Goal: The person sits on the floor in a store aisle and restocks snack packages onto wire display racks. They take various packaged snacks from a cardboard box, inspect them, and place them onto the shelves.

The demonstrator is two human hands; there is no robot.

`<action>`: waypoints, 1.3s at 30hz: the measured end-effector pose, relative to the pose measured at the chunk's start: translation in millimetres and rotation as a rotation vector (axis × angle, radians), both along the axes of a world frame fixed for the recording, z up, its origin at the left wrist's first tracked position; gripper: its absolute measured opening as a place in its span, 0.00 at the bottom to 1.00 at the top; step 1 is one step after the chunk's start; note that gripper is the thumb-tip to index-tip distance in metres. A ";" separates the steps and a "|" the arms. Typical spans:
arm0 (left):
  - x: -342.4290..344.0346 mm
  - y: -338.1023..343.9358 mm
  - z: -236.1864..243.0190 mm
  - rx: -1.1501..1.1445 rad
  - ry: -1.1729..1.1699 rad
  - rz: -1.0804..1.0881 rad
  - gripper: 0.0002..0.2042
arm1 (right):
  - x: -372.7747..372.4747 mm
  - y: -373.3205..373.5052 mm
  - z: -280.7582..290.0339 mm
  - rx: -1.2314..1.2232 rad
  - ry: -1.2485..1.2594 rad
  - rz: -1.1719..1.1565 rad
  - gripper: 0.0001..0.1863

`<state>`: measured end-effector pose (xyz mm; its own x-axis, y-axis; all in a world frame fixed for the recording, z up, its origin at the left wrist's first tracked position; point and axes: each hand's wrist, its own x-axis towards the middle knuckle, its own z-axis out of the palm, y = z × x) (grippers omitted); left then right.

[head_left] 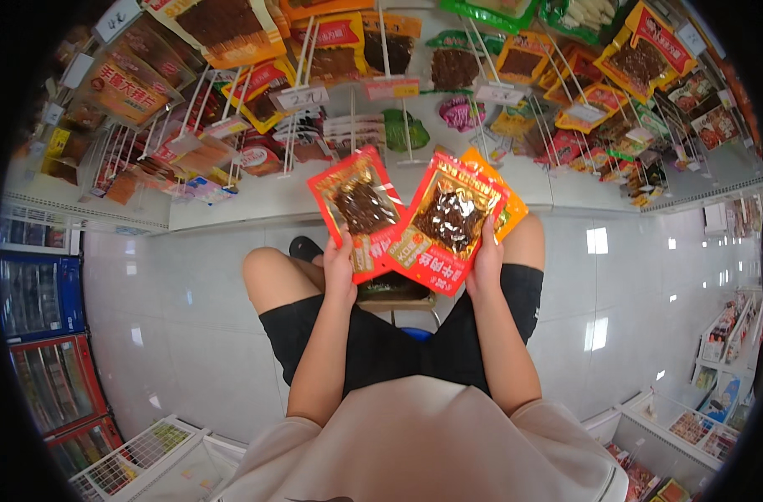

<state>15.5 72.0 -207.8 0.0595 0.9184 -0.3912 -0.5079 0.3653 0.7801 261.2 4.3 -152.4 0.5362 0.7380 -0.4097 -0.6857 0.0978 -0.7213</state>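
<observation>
- Flat glossy red plastic front pouch [450, 219]: right hand [484, 268] pinches its right edge; likely light, slippery; grip margins.
- Red plastic side pouch [364, 205], left of front pouch: left hand [339, 269] pinches edge.
- Orange plastic pouch [513, 212], behind front pouch: grip partly hidden.

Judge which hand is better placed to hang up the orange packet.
Right, probably: the right hand holds the orange packet behind one red packet; the left hand holds another red packet.

Beyond the black shorts [390, 351] are an orange pouch [513, 206] and two red snack pouches [455, 213] with dark brown centres; nearer than the shorts, a beige shirt [436, 439]; left of the shorts, a blue-framed refrigerator [38, 289] and a red-framed refrigerator [55, 381].
</observation>
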 end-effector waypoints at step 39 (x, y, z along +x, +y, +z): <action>-53.2 -88.2 140.0 0.123 0.100 -0.136 0.09 | -4.1 -50.2 49.9 0.040 -0.207 0.344 0.22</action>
<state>-37.8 -16.2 -67.8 0.1531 0.9456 -0.2870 -0.3780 0.3244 0.8671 257.1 -45.9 -102.5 0.3236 0.9018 -0.2864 -0.5241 -0.0812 -0.8478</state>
